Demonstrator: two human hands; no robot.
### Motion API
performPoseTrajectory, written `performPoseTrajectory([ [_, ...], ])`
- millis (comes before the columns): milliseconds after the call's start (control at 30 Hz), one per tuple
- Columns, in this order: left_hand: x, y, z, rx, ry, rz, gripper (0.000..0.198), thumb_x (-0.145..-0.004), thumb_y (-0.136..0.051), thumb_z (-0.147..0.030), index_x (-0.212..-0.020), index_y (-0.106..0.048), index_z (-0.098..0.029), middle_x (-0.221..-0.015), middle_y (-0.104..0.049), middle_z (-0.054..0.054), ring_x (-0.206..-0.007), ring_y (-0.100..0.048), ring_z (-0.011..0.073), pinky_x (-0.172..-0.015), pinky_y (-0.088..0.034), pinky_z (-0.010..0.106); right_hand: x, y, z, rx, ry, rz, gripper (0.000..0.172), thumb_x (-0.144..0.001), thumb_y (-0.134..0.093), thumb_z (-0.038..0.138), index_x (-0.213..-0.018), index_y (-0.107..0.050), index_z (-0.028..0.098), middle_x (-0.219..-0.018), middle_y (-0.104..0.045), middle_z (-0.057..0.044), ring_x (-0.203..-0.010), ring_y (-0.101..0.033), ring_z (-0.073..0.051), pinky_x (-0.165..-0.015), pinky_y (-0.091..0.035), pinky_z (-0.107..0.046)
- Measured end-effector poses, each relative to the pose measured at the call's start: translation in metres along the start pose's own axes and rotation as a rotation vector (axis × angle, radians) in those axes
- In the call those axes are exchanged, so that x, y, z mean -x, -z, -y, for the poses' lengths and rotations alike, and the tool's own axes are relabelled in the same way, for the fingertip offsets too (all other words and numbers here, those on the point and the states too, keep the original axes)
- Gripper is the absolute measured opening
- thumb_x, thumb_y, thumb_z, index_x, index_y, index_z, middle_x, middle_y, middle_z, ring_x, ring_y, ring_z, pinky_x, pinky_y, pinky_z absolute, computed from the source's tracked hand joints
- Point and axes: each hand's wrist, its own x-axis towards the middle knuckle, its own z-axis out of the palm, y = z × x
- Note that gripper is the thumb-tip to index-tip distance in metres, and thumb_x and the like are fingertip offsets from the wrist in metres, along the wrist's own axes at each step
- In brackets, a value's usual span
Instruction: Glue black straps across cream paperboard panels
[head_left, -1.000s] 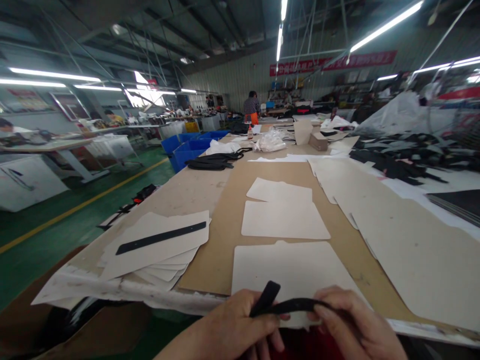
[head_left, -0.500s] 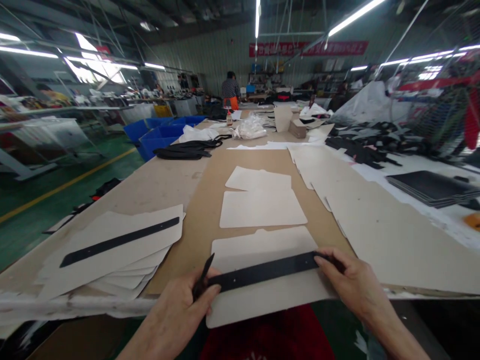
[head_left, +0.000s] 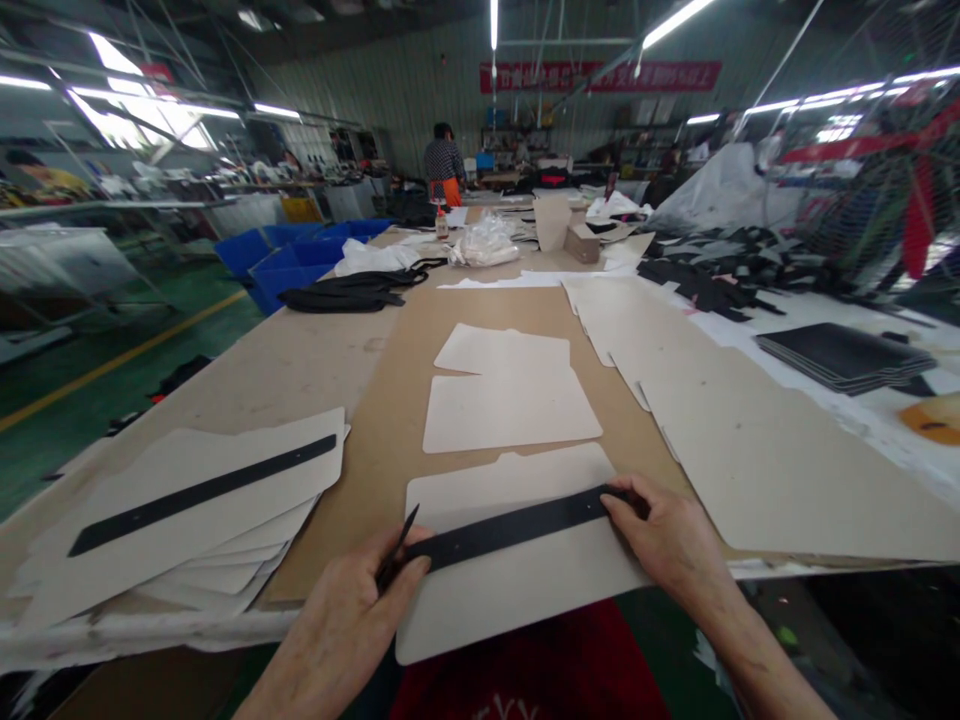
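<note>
A long black strip with small holes lies across a pale card panel that overhangs the table's front edge. My left hand pinches the strip's left end between thumb and fingers. A dark pointed tool also sticks up from that hand; its lower part is hidden. At the other end of the strip, my right hand is closed on it with thumb and fingertips. Beyond the panel, two more card pieces lie flat on brown board.
Stacked card panels with another black strip lie at left. Large pale sheets cover the right side, near black folded pieces. Farther off are blue bins, a clear plastic bag and a person standing.
The whole view has shifted slightly, so things appear farther left and a little higher. Both hands keep their hold on the strip, which still lies across the panel.
</note>
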Motion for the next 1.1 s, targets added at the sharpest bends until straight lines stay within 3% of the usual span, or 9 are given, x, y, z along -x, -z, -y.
performPoseTrajectory([
  [433,-0.01,-0.005,0.006,0.003,0.042,0.031,0.043,-0.084,-0.047,-0.047,-0.112,-0.065,-0.02,-0.095,-0.074,0.002,-0.094,-0.068,0.0248,-0.081,-0.048,0.028,0.001,-0.005,0.002,0.098,0.025,0.0,0.019,-0.086,-0.053,0.033,-0.094,-0.069,0.024,-0.091,-0.074,-0.002,-0.084,-0.069,-0.022,-0.076,-0.049,-0.034],
  [667,-0.013,-0.009,0.018,-0.006,0.041,0.011,0.044,-0.083,-0.048,-0.049,-0.111,-0.065,-0.021,-0.088,-0.074,0.0,-0.085,-0.068,0.0237,-0.077,-0.048,0.028,0.002,-0.007,0.001,0.098,0.039,-0.017,0.019,-0.086,-0.054,0.031,-0.094,-0.068,0.024,-0.093,-0.075,-0.002,-0.085,-0.069,-0.022,-0.078,-0.049,-0.034],
  [933,-0.009,-0.006,0.006,0.053,0.043,0.034,0.034,-0.086,-0.049,-0.042,-0.107,-0.064,-0.021,-0.092,-0.072,0.0,-0.089,-0.065,0.0225,-0.078,-0.046,0.028,0.004,-0.007,0.0,0.169,0.101,-0.015,0.02,-0.088,-0.05,0.033,-0.094,-0.067,0.025,-0.092,-0.071,-0.002,-0.081,-0.068,-0.021,-0.074,-0.05,-0.035],
  [1033,0.005,-0.003,0.002,0.036,-0.035,0.018,0.024,-0.09,-0.049,-0.037,-0.098,-0.066,-0.023,-0.089,-0.07,0.0,-0.084,-0.064,0.0194,-0.076,-0.045,0.026,0.004,-0.009,-0.009,0.183,0.18,-0.052,0.024,-0.089,-0.049,0.039,-0.092,-0.068,0.024,-0.097,-0.065,-0.004,-0.079,-0.066,-0.02,-0.071,-0.05,-0.034],
  [1100,0.017,-0.001,0.001,0.032,-0.175,0.026,0.021,-0.092,-0.048,-0.034,-0.096,-0.066,-0.024,-0.088,-0.068,0.0,-0.083,-0.063,0.0167,-0.075,-0.045,0.024,0.003,-0.011,-0.017,0.166,0.232,-0.064,0.026,-0.09,-0.049,0.042,-0.089,-0.067,0.024,-0.1,-0.063,-0.005,-0.082,-0.066,-0.02,-0.071,-0.05,-0.033],
])
